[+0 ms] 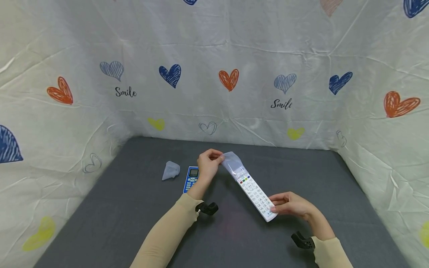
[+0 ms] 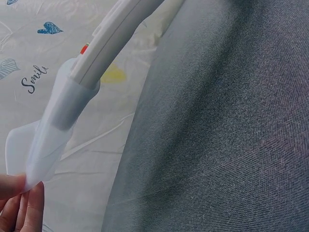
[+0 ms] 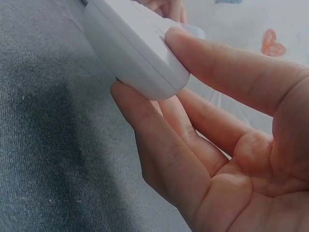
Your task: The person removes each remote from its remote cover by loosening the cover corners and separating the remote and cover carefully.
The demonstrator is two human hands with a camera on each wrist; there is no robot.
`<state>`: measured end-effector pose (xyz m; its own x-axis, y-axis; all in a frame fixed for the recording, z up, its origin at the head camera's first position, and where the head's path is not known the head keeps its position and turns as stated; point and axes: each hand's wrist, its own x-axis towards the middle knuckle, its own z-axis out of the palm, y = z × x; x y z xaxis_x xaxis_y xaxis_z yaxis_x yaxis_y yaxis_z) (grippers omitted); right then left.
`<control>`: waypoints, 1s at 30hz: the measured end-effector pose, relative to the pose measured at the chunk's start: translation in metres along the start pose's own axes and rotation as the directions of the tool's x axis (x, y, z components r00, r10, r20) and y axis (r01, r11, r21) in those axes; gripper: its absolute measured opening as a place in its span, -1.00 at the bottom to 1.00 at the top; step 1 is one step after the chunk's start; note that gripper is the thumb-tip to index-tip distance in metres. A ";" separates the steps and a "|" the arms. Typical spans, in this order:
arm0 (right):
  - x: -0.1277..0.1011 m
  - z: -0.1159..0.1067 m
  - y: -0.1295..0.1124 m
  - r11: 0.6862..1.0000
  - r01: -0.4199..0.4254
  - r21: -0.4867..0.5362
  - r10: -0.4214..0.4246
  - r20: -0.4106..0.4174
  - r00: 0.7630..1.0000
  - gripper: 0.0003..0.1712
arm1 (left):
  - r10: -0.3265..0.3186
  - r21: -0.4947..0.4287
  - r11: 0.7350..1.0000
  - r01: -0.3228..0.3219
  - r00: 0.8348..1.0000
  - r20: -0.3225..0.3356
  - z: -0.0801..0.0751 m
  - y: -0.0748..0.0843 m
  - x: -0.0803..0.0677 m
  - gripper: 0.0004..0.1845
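A long white remote control [image 1: 256, 195] with several rows of buttons slants through the air above the table. Its lower end is held by my right hand [image 1: 295, 206], thumb on the button face and fingers beneath, as the right wrist view shows with the remote [image 3: 137, 48] close up. A translucent soft sleeve [image 1: 233, 163] covers the remote's upper end. My left hand [image 1: 208, 163] pinches the far tip of this sleeve [image 2: 46, 140] between thumb and fingers. In the left wrist view, the sleeve's outer part hangs past the remote's end, with a loose flap at its side.
A blue calculator-like device [image 1: 191, 179] with a small screen lies on the dark grey table [image 1: 134, 223], partly hidden behind my left hand and wrist. Left of it sits a small translucent crumpled piece [image 1: 171, 170]. A white cloth [image 1: 201, 104] printed with hearts surrounds the table's back and sides.
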<state>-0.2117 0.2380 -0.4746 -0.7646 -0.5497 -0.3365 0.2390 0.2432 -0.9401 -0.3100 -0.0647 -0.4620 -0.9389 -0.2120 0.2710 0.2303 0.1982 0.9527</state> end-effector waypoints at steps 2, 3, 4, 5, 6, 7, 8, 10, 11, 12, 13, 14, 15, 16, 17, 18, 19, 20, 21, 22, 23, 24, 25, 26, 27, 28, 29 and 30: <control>-0.001 -0.001 0.001 1.000 0.004 0.006 -0.004 0.005 1.000 -0.31 | 0.001 -0.003 1.000 -0.001 1.000 -0.001 0.000 0.000 0.000 -0.91; -0.001 -0.001 0.001 1.000 0.005 0.009 -0.005 0.006 1.000 -0.31 | 0.002 -0.004 1.000 -0.002 1.000 -0.002 0.000 -0.001 0.001 -0.91; -0.001 -0.001 0.001 1.000 0.006 0.010 -0.006 0.006 1.000 -0.31 | 0.003 -0.007 1.000 -0.003 1.000 -0.002 0.000 -0.001 0.001 -0.91; -0.001 -0.001 0.002 1.000 0.006 0.010 -0.007 0.004 1.000 -0.32 | 0.004 -0.011 1.000 -0.004 1.000 -0.001 0.000 -0.001 0.001 -0.91; -0.001 -0.001 0.002 1.000 0.006 0.009 -0.006 0.000 1.000 -0.32 | 0.004 -0.012 1.000 -0.004 1.000 0.000 0.000 -0.001 0.001 -0.91; -0.001 -0.002 0.001 1.000 0.004 0.008 -0.004 -0.004 1.000 -0.33 | 0.004 -0.011 1.000 -0.004 1.000 0.001 0.000 -0.001 0.002 -0.91; -0.002 -0.002 0.001 1.000 0.002 0.006 -0.002 -0.009 1.000 -0.33 | 0.003 -0.013 1.000 -0.003 1.000 0.002 0.000 0.000 0.002 -0.91; -0.002 -0.001 0.001 1.000 0.000 0.006 0.001 -0.017 1.000 -0.34 | 0.002 -0.014 1.000 -0.002 1.000 0.003 -0.001 0.001 0.002 -0.90; -0.002 -0.001 0.001 1.000 -0.002 0.007 0.002 -0.021 1.000 -0.34 | 0.001 -0.015 1.000 -0.001 1.000 0.003 -0.002 0.001 0.002 -0.90; -0.003 -0.001 0.001 1.000 -0.004 0.008 0.004 -0.024 1.000 -0.34 | 0.001 -0.013 1.000 -0.001 1.000 0.002 -0.002 0.002 0.002 -0.90; -0.003 -0.001 0.001 1.000 -0.007 0.009 0.007 -0.026 1.000 -0.34 | 0.001 -0.011 1.000 -0.001 1.000 0.002 -0.002 0.002 0.003 -0.90; -0.003 -0.001 0.001 1.000 -0.008 0.010 0.009 -0.028 1.000 -0.34 | -0.001 -0.010 1.000 0.001 1.000 0.002 -0.003 0.002 0.003 -0.90; -0.003 -0.001 0.001 1.000 -0.010 0.011 0.010 -0.030 1.000 -0.34 | -0.001 -0.006 1.000 0.001 1.000 0.001 -0.003 0.002 0.003 -0.89; -0.003 -0.001 0.001 1.000 -0.011 0.011 0.011 -0.031 0.999 -0.34 | -0.003 -0.003 1.000 0.003 1.000 0.000 -0.003 0.002 0.003 -0.89; -0.004 -0.001 0.002 1.000 -0.011 0.011 0.011 -0.032 0.999 -0.34 | -0.003 -0.002 1.000 0.003 1.000 0.000 -0.003 0.001 0.003 -0.89; -0.004 -0.001 0.002 1.000 -0.010 0.012 0.010 -0.031 0.999 -0.34 | -0.004 0.001 1.000 0.004 1.000 -0.003 -0.004 0.001 0.003 -0.88; -0.004 -0.001 0.002 1.000 -0.010 0.014 0.010 -0.031 0.999 -0.34 | -0.005 0.002 1.000 0.005 1.000 -0.006 -0.004 0.000 0.004 -0.88; -0.004 -0.001 0.002 1.000 -0.007 0.015 0.008 -0.030 1.000 -0.34 | -0.006 0.002 1.000 0.006 1.000 -0.010 -0.004 0.000 0.004 -0.89; -0.005 -0.001 0.003 1.000 -0.005 0.017 0.006 -0.031 1.000 -0.34 | -0.005 0.003 1.000 0.005 1.000 -0.014 -0.003 -0.001 0.004 -0.89; -0.005 -0.001 0.002 1.000 -0.003 0.017 0.004 -0.030 1.000 -0.35 | -0.005 0.001 1.000 0.005 1.000 -0.019 -0.003 -0.001 0.004 -0.89; -0.005 -0.001 0.002 1.000 -0.002 0.019 0.002 -0.028 1.000 -0.35 | -0.005 0.000 1.000 0.005 1.000 -0.024 -0.003 -0.002 0.005 -0.89; -0.005 0.000 0.002 1.000 -0.001 0.021 0.002 -0.027 1.000 -0.35 | -0.005 -0.001 1.000 0.005 1.000 -0.027 -0.003 -0.002 0.005 -0.89; -0.005 0.000 0.002 1.000 -0.003 0.024 0.003 -0.027 1.000 -0.36 | -0.005 -0.004 1.000 0.005 1.000 -0.031 -0.003 -0.003 0.005 -0.89; -0.006 0.000 0.002 1.000 -0.003 0.025 0.004 -0.026 1.000 -0.36 | -0.009 -0.008 1.000 0.008 0.999 -0.033 -0.003 -0.003 0.005 -0.89; -0.006 0.000 0.002 1.000 -0.002 0.026 0.003 -0.025 1.000 -0.36 | -0.015 -0.013 1.000 0.015 0.999 -0.036 -0.003 -0.003 0.006 -0.89; -0.006 0.000 0.001 1.000 0.000 0.026 0.001 -0.022 1.000 -0.37 | -0.021 -0.018 1.000 0.020 0.999 -0.040 -0.004 -0.003 0.006 -0.89; -0.007 0.000 0.001 1.000 0.001 0.029 0.000 -0.019 1.000 -0.37 | -0.027 -0.024 0.999 0.025 0.998 -0.051 -0.004 -0.004 0.007 -0.91; -0.007 -0.001 0.002 1.000 0.003 0.027 -0.002 -0.017 1.000 -0.38 | -0.029 -0.029 0.999 0.027 0.997 -0.065 -0.005 -0.004 0.008 -0.92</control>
<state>-0.2061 0.2431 -0.4738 -0.7749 -0.5369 -0.3337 0.2530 0.2203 -0.9420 -0.3173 -0.0725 -0.4628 -0.9264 -0.2798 0.2519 0.2122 0.1647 0.9632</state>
